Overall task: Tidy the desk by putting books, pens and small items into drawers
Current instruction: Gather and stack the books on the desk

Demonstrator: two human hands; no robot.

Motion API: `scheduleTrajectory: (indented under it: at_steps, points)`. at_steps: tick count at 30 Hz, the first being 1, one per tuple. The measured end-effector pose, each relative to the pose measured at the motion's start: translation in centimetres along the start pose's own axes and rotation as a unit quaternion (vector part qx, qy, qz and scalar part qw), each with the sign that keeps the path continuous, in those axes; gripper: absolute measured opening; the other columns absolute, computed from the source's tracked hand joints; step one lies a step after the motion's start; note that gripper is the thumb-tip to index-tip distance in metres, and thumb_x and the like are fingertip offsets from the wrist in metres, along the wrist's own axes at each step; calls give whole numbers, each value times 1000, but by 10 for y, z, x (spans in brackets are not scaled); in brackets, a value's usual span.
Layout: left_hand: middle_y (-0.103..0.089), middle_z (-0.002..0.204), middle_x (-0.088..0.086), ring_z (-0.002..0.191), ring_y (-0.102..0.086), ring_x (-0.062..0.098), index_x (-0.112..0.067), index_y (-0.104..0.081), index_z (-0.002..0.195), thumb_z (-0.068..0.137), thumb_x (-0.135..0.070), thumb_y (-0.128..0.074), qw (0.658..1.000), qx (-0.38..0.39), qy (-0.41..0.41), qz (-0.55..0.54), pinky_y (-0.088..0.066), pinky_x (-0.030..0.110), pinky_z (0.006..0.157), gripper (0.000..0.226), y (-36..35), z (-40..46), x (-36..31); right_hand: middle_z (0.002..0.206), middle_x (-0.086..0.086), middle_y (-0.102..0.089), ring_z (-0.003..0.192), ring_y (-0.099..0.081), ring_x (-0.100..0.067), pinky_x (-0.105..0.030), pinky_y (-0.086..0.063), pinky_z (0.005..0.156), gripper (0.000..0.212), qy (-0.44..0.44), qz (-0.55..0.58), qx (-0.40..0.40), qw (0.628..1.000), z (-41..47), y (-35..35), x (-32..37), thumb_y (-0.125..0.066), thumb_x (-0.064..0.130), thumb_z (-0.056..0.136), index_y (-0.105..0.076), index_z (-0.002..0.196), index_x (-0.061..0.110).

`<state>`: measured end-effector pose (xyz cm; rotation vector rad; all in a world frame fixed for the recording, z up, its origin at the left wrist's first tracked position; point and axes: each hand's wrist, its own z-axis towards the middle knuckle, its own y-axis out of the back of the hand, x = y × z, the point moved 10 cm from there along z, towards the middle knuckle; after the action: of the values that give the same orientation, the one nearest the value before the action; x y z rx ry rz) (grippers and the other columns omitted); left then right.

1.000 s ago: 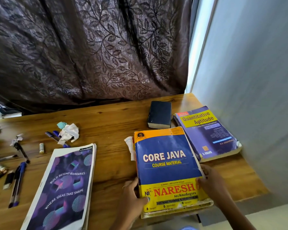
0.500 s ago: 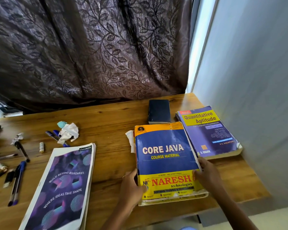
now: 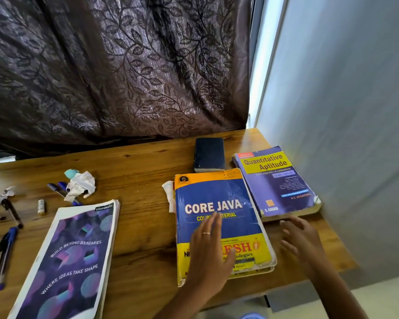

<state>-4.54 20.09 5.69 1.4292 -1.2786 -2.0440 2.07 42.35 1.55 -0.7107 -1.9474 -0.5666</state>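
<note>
A thick blue and yellow Core Java book (image 3: pixel 217 199) lies flat on the wooden desk (image 3: pixel 143 171). My left hand (image 3: pixel 209 252) lies flat on its cover, fingers straight. My right hand (image 3: pixel 301 238) hovers open beside the book's right edge, just below the purple Quantitative Aptitude book (image 3: pixel 275 180). A small dark blue book (image 3: pixel 209 154) lies behind them. A Classmate notebook (image 3: pixel 69 261) lies at the front left. Pens (image 3: pixel 2 259) and small items are scattered at the far left.
Crumpled white paper (image 3: pixel 81 184) and a blue pen (image 3: pixel 55 188) lie mid-left, with a small white cylinder (image 3: pixel 41 206) near them. A folded paper (image 3: pixel 168 195) pokes out left of the Core Java book. A dark leaf-patterned curtain (image 3: pixel 124 65) hangs behind; a grey wall (image 3: pixel 343 111) stands at right.
Both hands have let go of the Core Java book's lower edges. The left hand moved up onto its cover; the right hand moved off to the right. The book now lies further from me.
</note>
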Motion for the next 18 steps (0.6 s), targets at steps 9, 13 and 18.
scheduleTrajectory:
  at_steps: [9,13,18]
  points:
    - [-5,159,-2,146,1,18,-19,-7,151,94,-42,-44,979,144,-135,55,5,39,118,71,-73,60,-74,89,-7,-61,103,-53,-22,-42,-46,84,18,-108,223,-9,969,8,-18,-10,-53,-4,88,-53,104,3]
    - [-22,156,-1,145,-17,21,-17,-21,149,95,-54,-26,972,152,-137,116,-13,46,116,65,-99,62,-63,91,-13,-61,97,-57,-25,-48,-44,97,13,-134,290,-28,947,11,-22,-13,-55,-9,84,-55,87,4]
    - [-44,145,-4,133,-43,16,-19,-38,141,93,-59,-9,970,125,-126,165,-36,42,104,69,-105,59,-55,118,-3,-51,120,-43,-14,-38,-29,101,6,-202,341,22,918,17,-29,-16,-53,12,90,-54,96,11]
